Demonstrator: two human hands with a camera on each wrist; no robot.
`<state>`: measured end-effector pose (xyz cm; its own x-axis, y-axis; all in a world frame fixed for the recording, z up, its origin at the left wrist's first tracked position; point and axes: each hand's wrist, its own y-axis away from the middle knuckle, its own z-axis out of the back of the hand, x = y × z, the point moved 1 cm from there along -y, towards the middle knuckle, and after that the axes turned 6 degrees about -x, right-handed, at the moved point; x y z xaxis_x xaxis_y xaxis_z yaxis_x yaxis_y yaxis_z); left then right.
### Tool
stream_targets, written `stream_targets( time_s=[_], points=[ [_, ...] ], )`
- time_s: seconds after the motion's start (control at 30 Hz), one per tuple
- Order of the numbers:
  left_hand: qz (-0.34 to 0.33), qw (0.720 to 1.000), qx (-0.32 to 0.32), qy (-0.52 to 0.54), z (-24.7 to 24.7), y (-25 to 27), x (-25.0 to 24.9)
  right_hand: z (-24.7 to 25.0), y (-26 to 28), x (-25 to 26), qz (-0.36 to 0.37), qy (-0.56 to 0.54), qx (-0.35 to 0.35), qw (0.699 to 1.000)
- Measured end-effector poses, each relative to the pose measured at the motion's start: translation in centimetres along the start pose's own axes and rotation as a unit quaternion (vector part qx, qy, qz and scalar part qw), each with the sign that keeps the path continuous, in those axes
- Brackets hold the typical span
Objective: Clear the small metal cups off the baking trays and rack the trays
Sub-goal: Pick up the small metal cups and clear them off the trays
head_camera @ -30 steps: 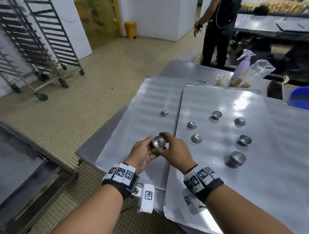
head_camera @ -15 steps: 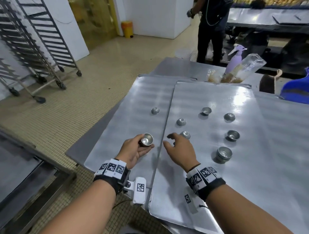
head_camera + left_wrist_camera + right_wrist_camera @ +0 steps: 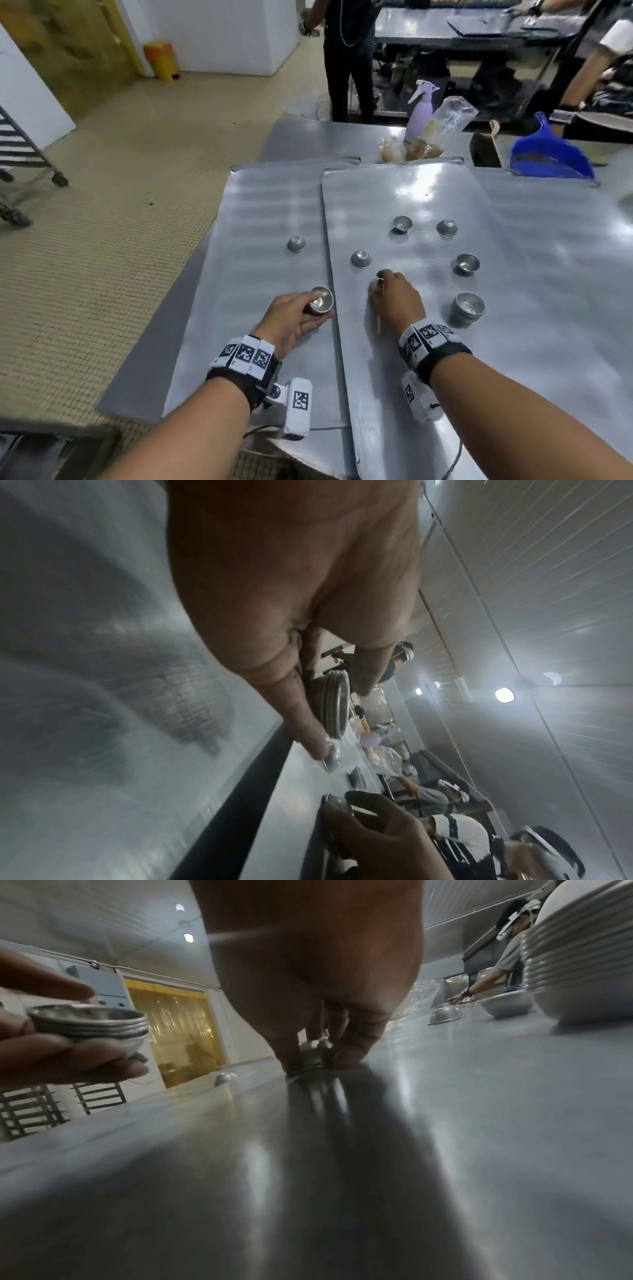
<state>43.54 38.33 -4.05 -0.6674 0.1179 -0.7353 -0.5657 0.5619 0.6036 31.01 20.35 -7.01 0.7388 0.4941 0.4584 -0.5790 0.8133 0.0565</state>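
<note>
Table (image 3: 342, 137): steel, carrying both of your trays; a purple spray bottle (image 3: 422, 113) and a blue dustpan (image 3: 551, 156) sit at its far end.
Right baking tray (image 3: 513, 308): it overlaps the left one's edge; 5 loose cups and 1 short stack lie on it. Judged stiff, slick sheet metal, so take it by the long rims once it is bare.
Left baking tray (image 3: 246, 274): 1 upturned cup (image 3: 296, 243) is left on it, well away from your hands.
Rack (image 3: 20, 150): wheeled, off to your left across the floor; no tray is in it yet.
Resting stack (image 3: 468, 309): nested cups standing just right of your right wrist.
Left hand (image 3: 291, 322): fingers curled under and thumb over a held stack (image 3: 321, 300) of about 4 nested cups, mouth up, raised off the tray.
Right hand (image 3: 397, 298): fingertips (image 3: 346, 1053) pinched down on 1 upside-down cup (image 3: 313, 1056) that sits on the right tray.
Cup handling: thin, light, rigid metal, probably slippery on the dome. Pinch low at the rim, flip it mouth up, then drop it into your left-hand stack.
Other cups: (image 3: 361, 258), (image 3: 402, 223), (image 3: 446, 227) and (image 3: 467, 264) lie beyond your right hand.
</note>
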Motion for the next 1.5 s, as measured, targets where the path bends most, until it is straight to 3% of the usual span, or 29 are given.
stream_targets(
  time_s=[0.13,0.33,1.0,1.23,1.37,1.5],
  points=[
    [0.017,0.999,0.04,-0.012,-0.9,-1.0,-0.7,0.2,1.1,-0.3,-0.01,-0.009,-0.006,1.0],
    [0.019,0.996,0.07,-0.042,-2.4,-1.7,-0.4,0.8,2.7,-1.3,-0.029,-0.086,-0.077,0.993],
    [0.005,0.999,0.032,-0.043,-2.7,-1.0,1.8,1.7,3.4,-3.1,-0.008,-0.027,-0.021,0.999],
    [0.021,0.999,-0.011,0.049,-3.1,-0.1,1.3,3.5,4.3,1.2,0.098,-0.192,-0.09,0.972],
    [0.017,0.998,0.019,0.062,-3.2,0.4,1.1,2.6,5.0,4.0,0.151,-0.173,-0.031,0.973],
    [0.005,0.997,0.032,0.071,-2.8,0.9,0.8,1.1,5.1,4.9,0.146,-0.157,-0.002,0.977]
  ],
)
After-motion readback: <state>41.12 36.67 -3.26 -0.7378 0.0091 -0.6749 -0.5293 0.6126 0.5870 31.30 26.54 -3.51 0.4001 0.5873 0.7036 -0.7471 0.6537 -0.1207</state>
